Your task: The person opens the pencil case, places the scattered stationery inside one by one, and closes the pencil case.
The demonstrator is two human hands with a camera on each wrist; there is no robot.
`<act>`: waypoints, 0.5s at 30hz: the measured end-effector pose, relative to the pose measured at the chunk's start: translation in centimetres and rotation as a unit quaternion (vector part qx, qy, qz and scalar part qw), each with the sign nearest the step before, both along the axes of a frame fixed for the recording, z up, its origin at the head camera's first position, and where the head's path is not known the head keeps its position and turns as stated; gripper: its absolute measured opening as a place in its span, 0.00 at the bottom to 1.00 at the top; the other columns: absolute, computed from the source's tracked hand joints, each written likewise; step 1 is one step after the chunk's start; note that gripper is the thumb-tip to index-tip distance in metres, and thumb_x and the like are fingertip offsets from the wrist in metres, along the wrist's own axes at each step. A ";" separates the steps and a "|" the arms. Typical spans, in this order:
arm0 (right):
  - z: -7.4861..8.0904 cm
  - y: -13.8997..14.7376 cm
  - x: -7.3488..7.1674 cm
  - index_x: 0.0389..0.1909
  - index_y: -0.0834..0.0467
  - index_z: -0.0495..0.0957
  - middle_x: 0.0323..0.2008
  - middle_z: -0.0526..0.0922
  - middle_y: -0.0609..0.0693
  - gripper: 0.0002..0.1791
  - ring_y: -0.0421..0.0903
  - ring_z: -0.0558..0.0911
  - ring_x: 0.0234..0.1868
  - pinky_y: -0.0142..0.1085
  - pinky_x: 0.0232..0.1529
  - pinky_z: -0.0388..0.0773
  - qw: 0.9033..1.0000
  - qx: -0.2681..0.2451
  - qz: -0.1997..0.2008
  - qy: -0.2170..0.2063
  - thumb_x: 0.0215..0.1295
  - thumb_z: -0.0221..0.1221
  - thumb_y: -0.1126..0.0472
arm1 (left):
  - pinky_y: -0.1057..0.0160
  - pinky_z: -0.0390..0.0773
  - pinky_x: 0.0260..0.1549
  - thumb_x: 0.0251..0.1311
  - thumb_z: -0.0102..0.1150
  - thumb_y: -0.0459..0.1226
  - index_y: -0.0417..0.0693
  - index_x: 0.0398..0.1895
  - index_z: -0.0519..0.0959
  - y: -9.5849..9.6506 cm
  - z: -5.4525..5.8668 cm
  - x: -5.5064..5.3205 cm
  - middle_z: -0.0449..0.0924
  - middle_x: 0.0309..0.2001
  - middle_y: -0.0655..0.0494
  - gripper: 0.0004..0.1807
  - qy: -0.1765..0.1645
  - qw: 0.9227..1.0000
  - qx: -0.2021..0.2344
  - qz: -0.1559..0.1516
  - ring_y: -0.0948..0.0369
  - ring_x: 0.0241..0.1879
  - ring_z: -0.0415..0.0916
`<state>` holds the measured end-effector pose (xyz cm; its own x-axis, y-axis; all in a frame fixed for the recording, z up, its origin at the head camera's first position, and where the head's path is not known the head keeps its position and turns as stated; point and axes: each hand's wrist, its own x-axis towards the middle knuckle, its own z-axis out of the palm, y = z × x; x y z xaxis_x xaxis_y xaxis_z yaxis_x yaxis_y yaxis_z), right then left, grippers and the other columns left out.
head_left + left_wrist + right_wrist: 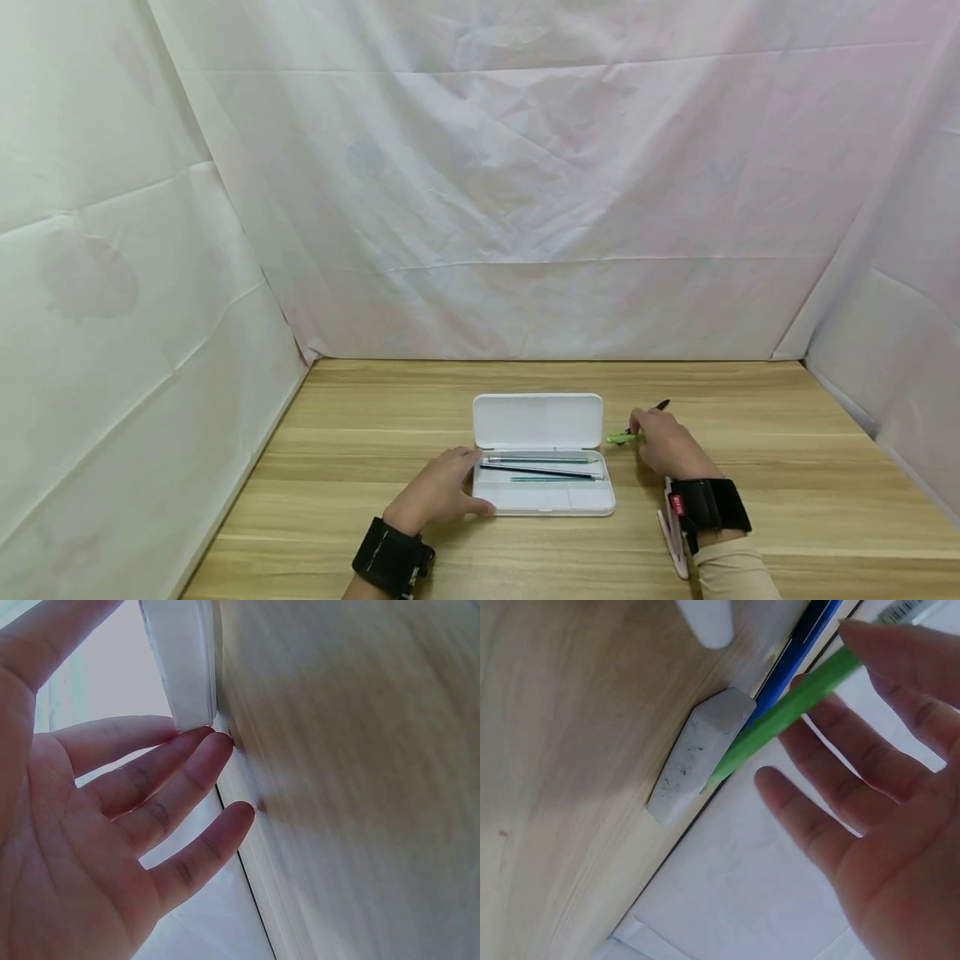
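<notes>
A: What could go wrong from here?
B: The right hand (670, 442) pinches the green writing tool (791, 712) right of the open case (517, 498); a careless sweep could knock the eraser (694, 765) or blue pen (781, 681) near it, and a weak pinch might let it twist.
A: And the left hand (435, 493)?
B: Fingers fairly straight, touching the case's left end; pushing could slide it along the worktop (300, 500).
A: How does the green one look?
B: Slim, bright, barcoded toward one end. Pen or pencil, I can't quite tell.
</notes>
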<state>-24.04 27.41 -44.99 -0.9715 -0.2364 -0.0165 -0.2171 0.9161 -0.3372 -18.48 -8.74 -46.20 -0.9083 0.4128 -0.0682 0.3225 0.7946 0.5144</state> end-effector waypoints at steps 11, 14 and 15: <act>0.2 0.2 -0.3 0.43 0.65 0.77 0.38 0.81 0.59 0.14 0.50 0.79 0.36 0.46 0.35 0.79 0.999 0.000 0.005 0.045 0.56 0.56 0.78 | 0.48 0.70 0.66 0.46 0.76 0.52 0.42 0.70 0.68 0.0 0.1 0.1 0.70 0.67 0.44 0.49 0.002 1.000 0.003 0.000 0.47 0.67 0.67; 0.4 0.3 -0.2 0.44 0.65 0.76 0.38 0.80 0.59 0.14 0.50 0.79 0.36 0.45 0.35 0.79 0.999 -0.004 -0.003 0.045 0.56 0.57 0.76 | 0.48 0.70 0.66 0.46 0.76 0.52 0.42 0.71 0.68 0.0 0.1 0.0 0.70 0.67 0.44 0.49 0.001 1.000 0.004 0.000 0.47 0.67 0.67; 0.5 0.3 -0.2 0.44 0.65 0.76 0.38 0.81 0.59 0.13 0.50 0.79 0.37 0.46 0.35 0.79 0.999 -0.004 -0.005 0.049 0.56 0.57 0.76 | 0.47 0.70 0.66 0.46 0.76 0.52 0.41 0.71 0.68 0.0 0.1 0.0 0.70 0.67 0.43 0.49 0.001 1.000 0.005 0.000 0.47 0.67 0.67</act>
<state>-24.25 27.70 -44.46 -0.9709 -0.2256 0.0806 -0.2395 0.9160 -0.3217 -18.43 -8.73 -46.09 -0.9081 0.4139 -0.0634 0.3235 0.7896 0.5214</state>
